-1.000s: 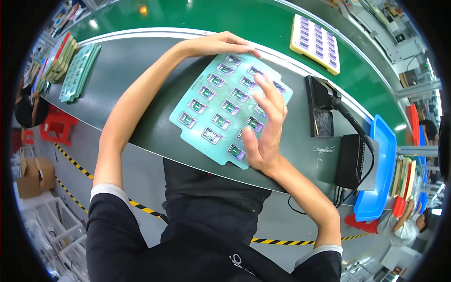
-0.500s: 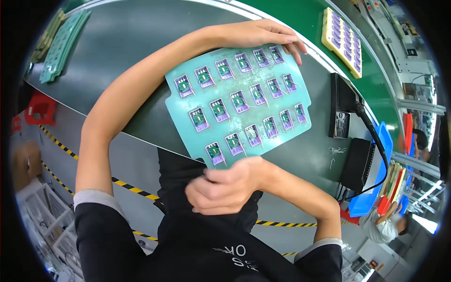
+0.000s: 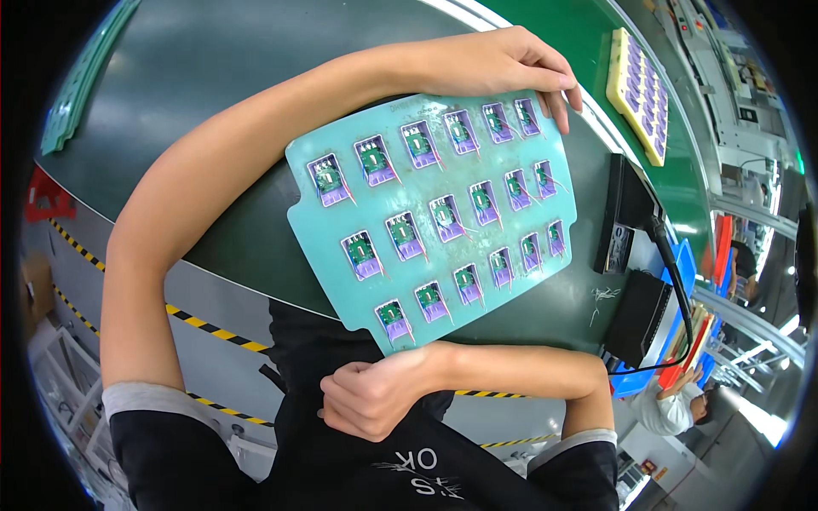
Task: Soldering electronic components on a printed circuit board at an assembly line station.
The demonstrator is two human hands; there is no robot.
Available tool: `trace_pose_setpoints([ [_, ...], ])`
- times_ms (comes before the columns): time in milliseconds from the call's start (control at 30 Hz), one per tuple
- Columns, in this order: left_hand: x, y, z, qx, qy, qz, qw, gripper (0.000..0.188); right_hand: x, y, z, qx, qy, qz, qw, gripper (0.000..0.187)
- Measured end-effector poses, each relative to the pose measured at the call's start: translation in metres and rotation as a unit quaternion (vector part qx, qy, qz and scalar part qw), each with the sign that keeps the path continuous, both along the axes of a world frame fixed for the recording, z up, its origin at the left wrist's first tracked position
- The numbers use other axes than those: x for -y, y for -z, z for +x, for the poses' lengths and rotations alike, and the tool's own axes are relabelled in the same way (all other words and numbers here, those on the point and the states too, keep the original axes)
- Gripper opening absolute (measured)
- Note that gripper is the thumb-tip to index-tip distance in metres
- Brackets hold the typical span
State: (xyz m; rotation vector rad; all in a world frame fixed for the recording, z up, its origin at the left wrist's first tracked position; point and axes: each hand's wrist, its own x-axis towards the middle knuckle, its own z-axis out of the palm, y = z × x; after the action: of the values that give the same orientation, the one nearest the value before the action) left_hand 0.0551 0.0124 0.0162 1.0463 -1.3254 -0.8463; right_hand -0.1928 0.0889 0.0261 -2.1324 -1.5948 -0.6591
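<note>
1. Head view, centre: teal tray (image 3: 443,213), flat and roughly rectangular, lying tilted on the dark worktable (image 3: 213,102), near corner jutting past the table's near edge toward the body.
2. On the tray: three slanting rows of small green circuit boards (image 3: 400,234) seated in purple holders, each with thin wire leads.
3. Left hand (image 3: 503,64): reaching across from the left to the tray's far edge, fingers curled over the far right corner, pressing on the tray's rim; thumb hidden, so a full pinch cannot be confirmed.
4. Right hand (image 3: 375,396): below the tray's near corner, close against the dark shirt, fingers curled inward into a loose fist; top of the hand just touching or just under the tray's corner, contents of the fist not visible.
5. Right of the tray: black box (image 3: 620,217) standing on the table, a second black box (image 3: 637,317) nearer, black cable running between them.
6. Far right: green belt (image 3: 596,43) carrying a yellow tray (image 3: 641,89) of purple parts.
7. Far left: stack of green trays (image 3: 81,94) at the table's rim.
8. Lower right: another person (image 3: 673,404) in pale clothing beside blue bins (image 3: 686,264).
</note>
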Motion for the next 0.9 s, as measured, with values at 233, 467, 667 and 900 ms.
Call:
trace_pose_setpoints([
  [233,0.002,0.001,-0.001,0.026,-0.022,-0.001,0.999,0.039,-0.001,0.002,-0.005,-0.019,0.022,-0.022,0.999,0.021],
  [467,-0.001,-0.001,-0.002,0.026,-0.019,0.007,0.999,0.039,-0.002,0.001,-0.006,-0.027,0.029,-0.017,0.999,0.023],
  [667,-0.001,0.002,-0.003,0.049,-0.037,-0.011,0.998,0.041,-0.002,0.001,-0.006,-0.02,0.04,-0.021,0.999,0.039],
  [900,-0.004,-0.009,-0.006,0.009,-0.011,0.027,1.0,0.039,-0.001,0.002,-0.011,-0.024,0.04,-0.033,0.998,0.028],
])
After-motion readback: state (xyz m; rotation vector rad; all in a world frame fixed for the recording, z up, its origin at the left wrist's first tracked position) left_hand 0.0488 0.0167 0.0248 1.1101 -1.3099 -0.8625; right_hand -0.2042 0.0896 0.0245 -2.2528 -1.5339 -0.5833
